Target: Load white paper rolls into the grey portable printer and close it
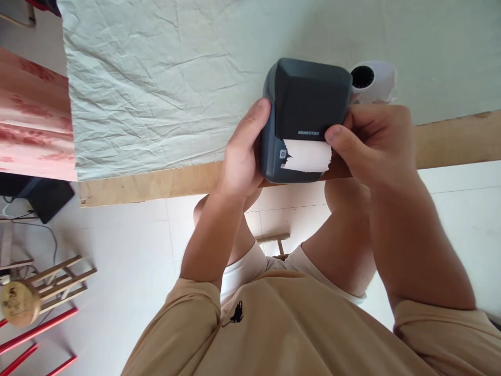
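Tan short-sleeved shirt [297, 324], worn by the person, bottom of the frame; a small black emblem [237, 312] is borne on its front.

Left hand [245, 151], centre: clasped around the left side of the device, thumb laid along its upper flank. Right hand [379, 141], right of centre: closed on the device's right edge, thumb pressed at the lower right corner of the black panel; the fingers behind are partly hidden.

Dark blue-grey plastic box-shaped device [270, 156] with rounded corners, centre of the frame, held between both hands over the table edge; its black front panel [309, 99] is lettered NIIMBOT. Torn white paper strip [307, 155], seen just below that panel, ragged at its left end.

Pale wooden table edge [156, 184], crossing mid-frame, backed by a creased pale green cloth [156, 104]. White rounded object with a black disc [382, 75], upper right, set on the cloth.

Round-seated wooden stool [19, 302], lower left, stood on white floor tiles [129, 261].
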{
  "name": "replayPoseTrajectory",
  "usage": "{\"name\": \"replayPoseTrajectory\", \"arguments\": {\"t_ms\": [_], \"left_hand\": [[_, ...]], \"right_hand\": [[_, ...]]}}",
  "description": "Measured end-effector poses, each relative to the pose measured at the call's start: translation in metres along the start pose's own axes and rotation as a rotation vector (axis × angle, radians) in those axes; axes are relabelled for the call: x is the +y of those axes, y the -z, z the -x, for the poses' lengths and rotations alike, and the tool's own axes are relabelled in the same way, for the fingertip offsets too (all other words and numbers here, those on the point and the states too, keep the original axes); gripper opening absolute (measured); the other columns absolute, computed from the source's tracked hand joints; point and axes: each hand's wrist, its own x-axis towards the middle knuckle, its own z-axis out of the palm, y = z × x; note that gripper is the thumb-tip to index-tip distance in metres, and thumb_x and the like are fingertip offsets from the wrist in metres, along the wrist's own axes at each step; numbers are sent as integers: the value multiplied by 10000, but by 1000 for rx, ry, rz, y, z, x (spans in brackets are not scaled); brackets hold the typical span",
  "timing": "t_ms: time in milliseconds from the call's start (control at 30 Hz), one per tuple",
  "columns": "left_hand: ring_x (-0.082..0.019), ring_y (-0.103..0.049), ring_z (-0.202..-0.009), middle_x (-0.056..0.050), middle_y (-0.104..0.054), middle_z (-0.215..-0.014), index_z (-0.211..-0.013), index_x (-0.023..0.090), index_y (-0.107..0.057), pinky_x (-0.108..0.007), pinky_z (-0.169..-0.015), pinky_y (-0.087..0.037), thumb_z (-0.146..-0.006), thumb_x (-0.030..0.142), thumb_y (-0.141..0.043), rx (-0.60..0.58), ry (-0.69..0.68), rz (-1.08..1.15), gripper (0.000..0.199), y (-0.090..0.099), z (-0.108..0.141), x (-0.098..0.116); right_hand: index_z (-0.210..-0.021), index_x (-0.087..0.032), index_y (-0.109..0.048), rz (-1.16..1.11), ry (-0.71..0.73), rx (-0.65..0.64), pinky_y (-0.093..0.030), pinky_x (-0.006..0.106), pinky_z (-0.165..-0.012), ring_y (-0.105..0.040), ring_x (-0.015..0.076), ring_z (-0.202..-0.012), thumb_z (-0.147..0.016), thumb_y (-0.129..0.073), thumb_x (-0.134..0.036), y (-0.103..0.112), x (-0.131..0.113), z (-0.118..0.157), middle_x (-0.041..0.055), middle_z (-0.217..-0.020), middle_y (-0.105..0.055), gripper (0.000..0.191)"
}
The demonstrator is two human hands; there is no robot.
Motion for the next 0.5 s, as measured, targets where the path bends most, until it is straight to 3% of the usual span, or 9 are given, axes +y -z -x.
{"name": "replayPoseTrajectory", "arguments": {"t_ms": [67, 200, 367, 500], "left_hand": [[-215, -757, -1242, -19, -794, -988, -1050, 181, -788, -278, -977, -608, -1065, 380, -614, 25, -41, 1, 265, 5, -1, -5], [-194, -773, -1019, -28, -772, -902, -1002, 186, -810, -304, -908, -605, -1064, 509, -619, 82, -101, -68, 380, 14, -7, -13], [-121, -663, -791, 4, -705, -783, -786, 203, -769, -262, -770, -543, -1044, 482, -675, 129, -173, -57, 392, 10, -8, -10], [-86, -650, -829, 12, -721, -831, -770, 187, -764, -215, -839, -558, -1039, 314, -696, 89, -77, -25, 306, 5, -2, -2]], "right_hand": [[-575, -235, -421, -31, 26, -1, -187, 330, -433, -325, 91, -492, -879, -664, -893, 0, 5, 1, -19, -506, -406, 764], [-579, -236, -450, -59, 59, 12, -190, 314, -431, -331, 90, -489, -905, -784, -711, 0, 10, 2, -27, -500, -431, 666], [-558, -241, -410, -69, 54, -3, -167, 314, -461, -230, 87, -502, -845, -871, -513, 1, 9, 2, -50, -502, -319, 607], [-542, -247, -377, -28, 35, -21, -230, 328, -474, -254, 97, -516, -830, -863, -569, 1, 11, 2, -39, -508, -302, 651]]}}
